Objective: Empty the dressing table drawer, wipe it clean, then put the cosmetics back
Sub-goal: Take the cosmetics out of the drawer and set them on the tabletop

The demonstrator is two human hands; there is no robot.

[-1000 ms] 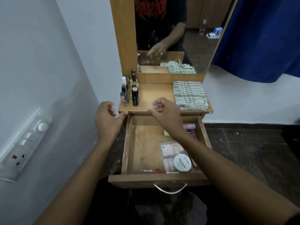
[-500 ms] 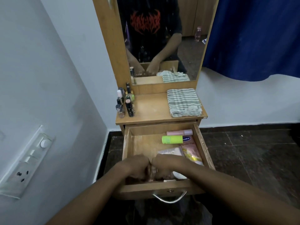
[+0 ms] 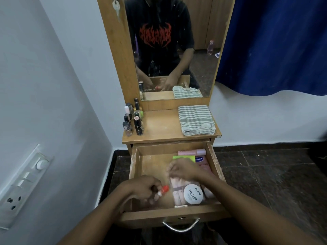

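Observation:
The wooden drawer (image 3: 134, 167) of the dressing table stands pulled out. Inside it my left hand (image 3: 141, 189) grips a small item with a red-orange cap (image 3: 41, 189). My right hand (image 3: 184, 169) hovers over a clear pack of pink nail tips (image 3: 177, 191), fingers curled; whether it pinches anything I cannot tell. A round white nail polish remover tub (image 3: 193, 194) lies on the pack. A green tube (image 3: 183, 157), a pink tube (image 3: 192, 152) and a Vaseline item (image 3: 201, 160) lie at the drawer's back right.
On the tabletop (image 3: 162, 128) stand several small bottles (image 3: 132, 119) at the left and a folded striped cloth (image 3: 196, 120) at the right. A mirror (image 3: 173, 50) rises behind. A wall with a switch panel (image 3: 23, 184) is close on the left, a blue curtain (image 3: 274, 41) on the right.
Both hands came down from the tabletop edge into the drawer's front. Now they have parted: the left holds a red-capped item, and the right has moved up over the nail pack.

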